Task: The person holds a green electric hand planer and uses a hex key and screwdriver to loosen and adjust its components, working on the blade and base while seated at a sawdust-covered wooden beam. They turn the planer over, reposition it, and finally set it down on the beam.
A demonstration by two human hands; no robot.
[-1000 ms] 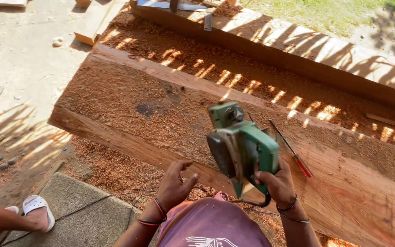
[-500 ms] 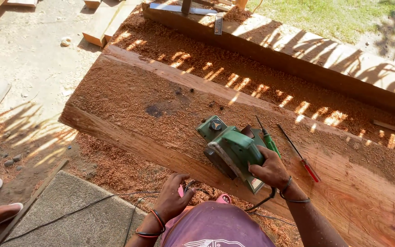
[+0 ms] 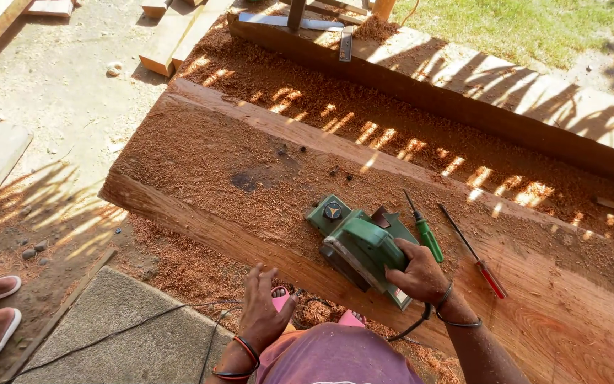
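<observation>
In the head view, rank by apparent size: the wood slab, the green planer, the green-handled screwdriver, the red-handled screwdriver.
1. Wood slab
2. Green planer, under the right hand
3. Red-handled screwdriver
4. Green-handled screwdriver, looks somewhat shorter

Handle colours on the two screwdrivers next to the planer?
Head view: nearer screwdriver has a green handle, the farther screwdriver a red one.

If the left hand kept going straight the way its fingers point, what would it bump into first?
Probably the near edge of the big wooden plank. The left hand points up and away toward it, though depth is hard to judge.
</observation>
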